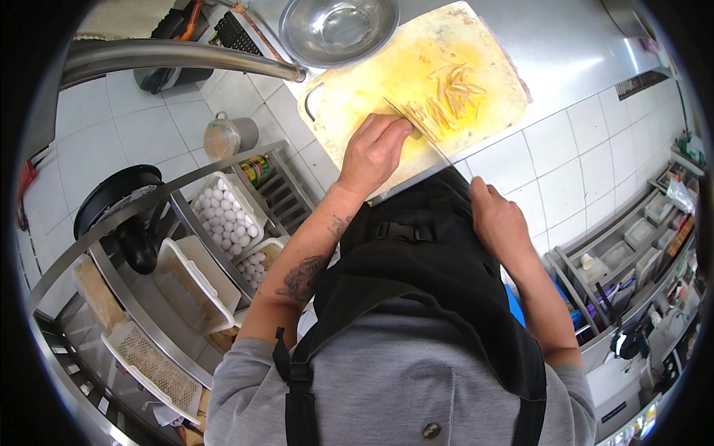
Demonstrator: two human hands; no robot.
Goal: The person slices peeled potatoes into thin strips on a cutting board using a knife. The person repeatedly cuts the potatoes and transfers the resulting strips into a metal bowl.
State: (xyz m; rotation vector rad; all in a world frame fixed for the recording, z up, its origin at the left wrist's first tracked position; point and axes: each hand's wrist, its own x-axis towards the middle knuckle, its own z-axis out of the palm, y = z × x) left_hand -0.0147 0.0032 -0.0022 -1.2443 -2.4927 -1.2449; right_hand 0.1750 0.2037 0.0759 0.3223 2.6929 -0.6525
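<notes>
My left hand (376, 148) has its fingers curled around a small yellowish vegetable piece (416, 134), mostly hidden, on the cutting board (357, 97). The board is white plastic with yellow stains and a cut-out handle slot. Gripped by its handle in my right hand (499, 217) is a kitchen knife (444, 156). Its blade, seen nearly edge-on, reaches across the board beside my left fingertips. Thin pale yellow strips (429, 118) lie along the blade's far side. A looser heap of cut strips (457, 89) rests farther right on the board.
Behind the board stands a stainless-steel bowl (339, 28) on the steel counter (563, 61). A curved metal tube (184, 56) juts in at upper left. Lower left, a metal rack holds a tub of white eggs (226, 214) and plastic bins (195, 284). Shelving with containers (636, 234) is at right.
</notes>
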